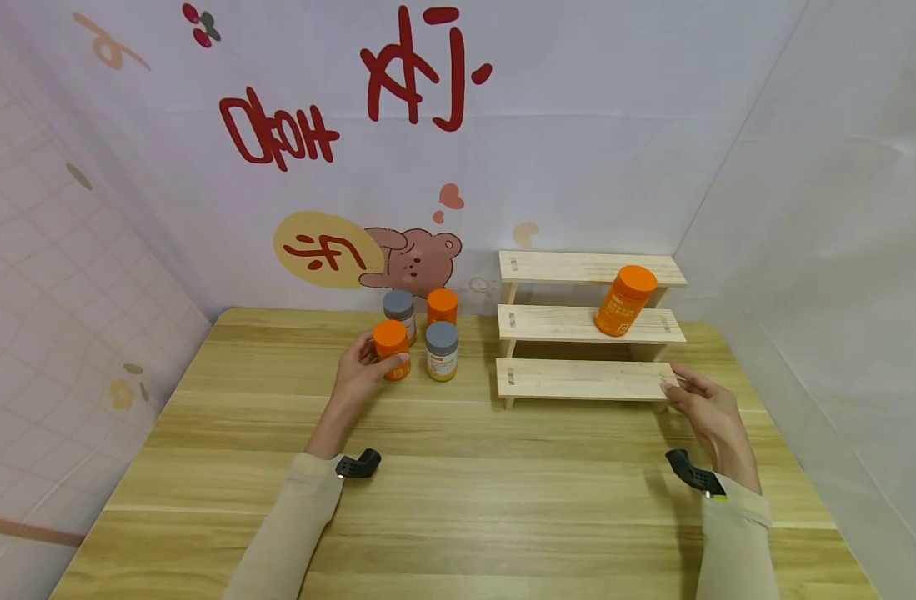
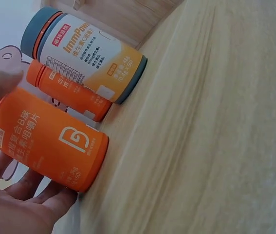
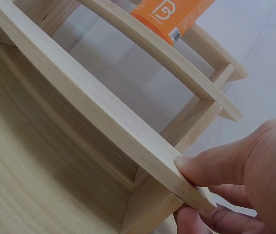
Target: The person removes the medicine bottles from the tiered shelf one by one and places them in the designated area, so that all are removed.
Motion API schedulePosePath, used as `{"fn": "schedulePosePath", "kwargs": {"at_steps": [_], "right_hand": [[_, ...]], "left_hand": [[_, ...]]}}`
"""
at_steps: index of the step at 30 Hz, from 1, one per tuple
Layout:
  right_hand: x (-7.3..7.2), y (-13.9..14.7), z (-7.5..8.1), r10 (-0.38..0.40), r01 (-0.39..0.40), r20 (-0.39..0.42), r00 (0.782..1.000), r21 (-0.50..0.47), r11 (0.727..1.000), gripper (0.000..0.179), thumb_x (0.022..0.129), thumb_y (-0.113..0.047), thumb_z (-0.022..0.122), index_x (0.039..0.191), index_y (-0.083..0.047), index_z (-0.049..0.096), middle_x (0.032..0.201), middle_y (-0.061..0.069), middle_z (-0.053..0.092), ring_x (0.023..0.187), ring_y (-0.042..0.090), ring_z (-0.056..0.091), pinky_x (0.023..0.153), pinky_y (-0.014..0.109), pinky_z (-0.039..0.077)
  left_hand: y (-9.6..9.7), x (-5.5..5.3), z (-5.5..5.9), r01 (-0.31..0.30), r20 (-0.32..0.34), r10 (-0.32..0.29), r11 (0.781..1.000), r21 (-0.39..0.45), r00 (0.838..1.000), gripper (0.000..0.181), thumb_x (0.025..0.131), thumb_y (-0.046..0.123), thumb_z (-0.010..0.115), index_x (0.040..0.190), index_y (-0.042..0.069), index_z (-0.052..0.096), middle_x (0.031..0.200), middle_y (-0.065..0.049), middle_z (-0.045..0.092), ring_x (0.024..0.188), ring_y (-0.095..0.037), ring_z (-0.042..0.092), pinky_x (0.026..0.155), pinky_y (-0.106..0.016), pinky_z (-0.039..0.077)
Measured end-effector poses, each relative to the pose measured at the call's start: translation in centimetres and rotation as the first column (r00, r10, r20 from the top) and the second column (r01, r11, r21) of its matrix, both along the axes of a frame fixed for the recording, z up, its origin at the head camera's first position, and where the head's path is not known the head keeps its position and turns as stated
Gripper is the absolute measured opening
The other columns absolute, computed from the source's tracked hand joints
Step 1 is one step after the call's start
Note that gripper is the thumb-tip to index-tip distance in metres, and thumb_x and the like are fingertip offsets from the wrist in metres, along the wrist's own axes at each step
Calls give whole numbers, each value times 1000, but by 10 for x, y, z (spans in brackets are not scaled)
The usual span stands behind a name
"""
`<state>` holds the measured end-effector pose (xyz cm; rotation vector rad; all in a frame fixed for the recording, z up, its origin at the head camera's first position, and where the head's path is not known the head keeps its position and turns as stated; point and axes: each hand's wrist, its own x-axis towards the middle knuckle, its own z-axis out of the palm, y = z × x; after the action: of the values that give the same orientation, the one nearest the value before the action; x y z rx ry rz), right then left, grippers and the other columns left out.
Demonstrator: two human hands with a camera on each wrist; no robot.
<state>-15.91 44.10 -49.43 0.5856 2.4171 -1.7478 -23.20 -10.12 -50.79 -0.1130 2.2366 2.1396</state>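
Observation:
An orange pill bottle [image 1: 392, 350] stands on the table at the front left of a small group, and my left hand [image 1: 358, 371] grips it, thumb on one side and fingers on the other. In the left wrist view the bottle [image 2: 50, 141] has its base at the tabletop. My right hand [image 1: 703, 404] pinches the right end of the lowest board of a three-step wooden rack [image 1: 588, 379], thumb on top and fingers below in the right wrist view. Another orange bottle [image 1: 626, 302] stands on the rack's middle step, toward the right.
Beside the held bottle are a grey-capped bottle [image 1: 442, 352] with a white and yellow label, a second grey-capped bottle [image 1: 399, 312] and an orange bottle [image 1: 442, 306] behind. A printed cloth wall [image 1: 578, 150] rises at the table's back edge.

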Motion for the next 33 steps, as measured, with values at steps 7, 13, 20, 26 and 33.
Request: {"fn": "schedulePosePath", "kwargs": {"at_steps": [7,13,20,26,33], "right_hand": [[1,-2,1,1,-1,-11,1000,1,1000,78,98,-42,68,162,-16,32,160,18,29,101,-9,56,85,11,53],[1,-4,0,2,-2,-6,1000,0,1000,79,98,-43,67,162,-17,31,164,22,23,102,-9,54,85,11,53],[1,-3,-1,6,-6,-5,1000,-13,1000,79,99,-42,66,163,-16,29,167,25,18,100,-10,55,85,11,53],[2,-2,-1,7,-7,-13,1000,-1,1000,78,98,-42,67,162,-16,31,160,19,30,102,-9,55,86,12,53],[2,0,-1,8,-8,-17,1000,-3,1000,79,97,-43,69,162,-16,32,153,11,36,102,-8,55,87,13,54]], "left_hand": [[-3,3,13,8,-26,-9,1000,-22,1000,68,90,23,81,149,13,49,147,-14,52,140,-30,49,124,-45,35],[-2,6,30,-21,-122,18,1000,-19,992,64,93,25,79,147,9,50,146,-16,51,141,-30,46,126,-43,32],[6,9,48,-34,-272,29,999,-12,962,62,92,20,78,145,3,51,143,-18,55,140,-29,47,126,-43,32],[14,10,64,-24,-371,2,998,-53,929,57,92,19,78,143,6,54,141,-18,57,138,-27,50,126,-43,33],[26,8,80,49,-410,-62,998,-44,910,54,93,13,77,142,7,55,143,-21,54,140,-34,49,124,-45,35]]}}
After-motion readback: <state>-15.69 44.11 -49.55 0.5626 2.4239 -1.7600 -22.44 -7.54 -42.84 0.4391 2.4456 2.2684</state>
